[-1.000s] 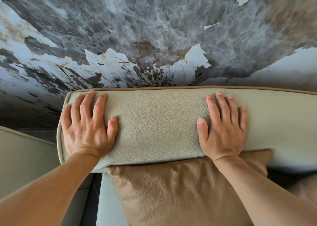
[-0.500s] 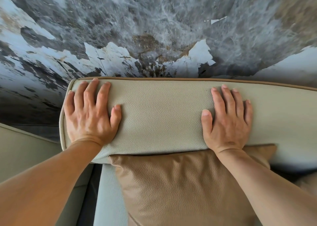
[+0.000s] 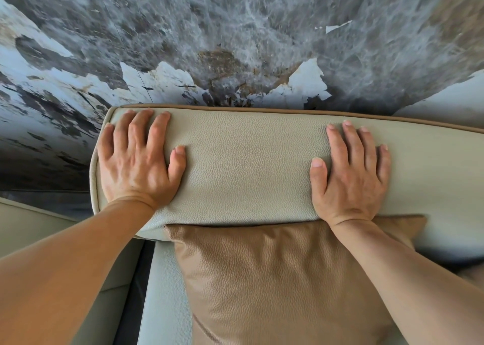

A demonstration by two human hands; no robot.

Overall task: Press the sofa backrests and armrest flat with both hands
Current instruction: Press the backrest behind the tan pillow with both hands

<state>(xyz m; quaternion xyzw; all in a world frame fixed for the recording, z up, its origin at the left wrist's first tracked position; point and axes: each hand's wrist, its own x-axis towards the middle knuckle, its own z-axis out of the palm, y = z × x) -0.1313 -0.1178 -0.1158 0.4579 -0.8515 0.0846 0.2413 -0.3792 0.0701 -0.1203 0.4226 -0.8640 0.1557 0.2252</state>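
A cream leather sofa backrest (image 3: 248, 166) with tan piping along its top edge runs across the middle of the head view. My left hand (image 3: 136, 161) lies flat, palm down, on its left end, fingers spread toward the top edge. My right hand (image 3: 348, 172) lies flat on the backrest further right, fingers pointing at the piping. Neither hand holds anything. The backrest's right end runs out of frame.
A tan leather cushion (image 3: 275, 279) leans against the backrest between my forearms. A second cream sofa section (image 3: 34, 229) sits at the lower left across a dark gap (image 3: 136, 279). The pale seat (image 3: 165, 300) shows beside the cushion. A grey-and-white marble wall (image 3: 235, 36) rises behind.
The backrest sits higher in the view and further from me than a second ago. Both hands stay flat on it at the same spots.
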